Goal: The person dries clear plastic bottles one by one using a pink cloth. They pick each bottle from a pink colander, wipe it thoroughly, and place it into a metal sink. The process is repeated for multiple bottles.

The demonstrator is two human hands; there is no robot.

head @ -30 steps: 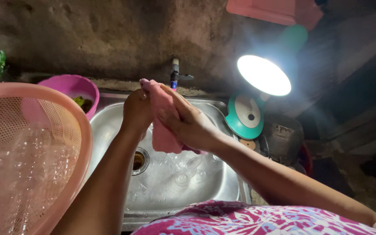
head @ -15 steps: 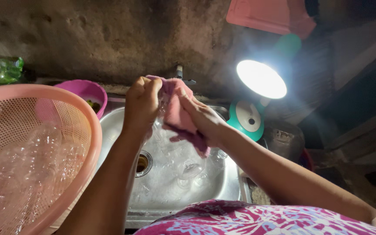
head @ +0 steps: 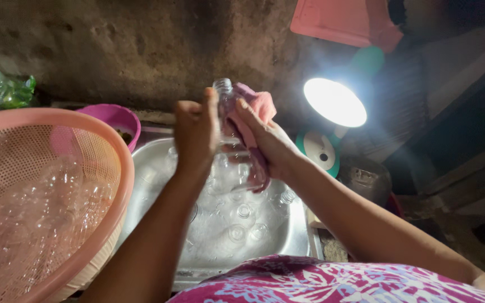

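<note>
Left hand (head: 196, 132) grips clear bottle (head: 227, 120); right hand (head: 268, 143) presses pink cloth (head: 256, 106) against it

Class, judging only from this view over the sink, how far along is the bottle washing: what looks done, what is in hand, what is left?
Done: clear bottles fill the pink basket. In hand: the left hand holds a clear bottle while the right hand presses a pink cloth on it. Left: more bottles lie in the steel sink.

1 cloth (head: 256, 106), 1 sink (head: 287, 238), 2 baskets/bowls (head: 85, 120), many clear bottles (head: 237, 230)
</note>
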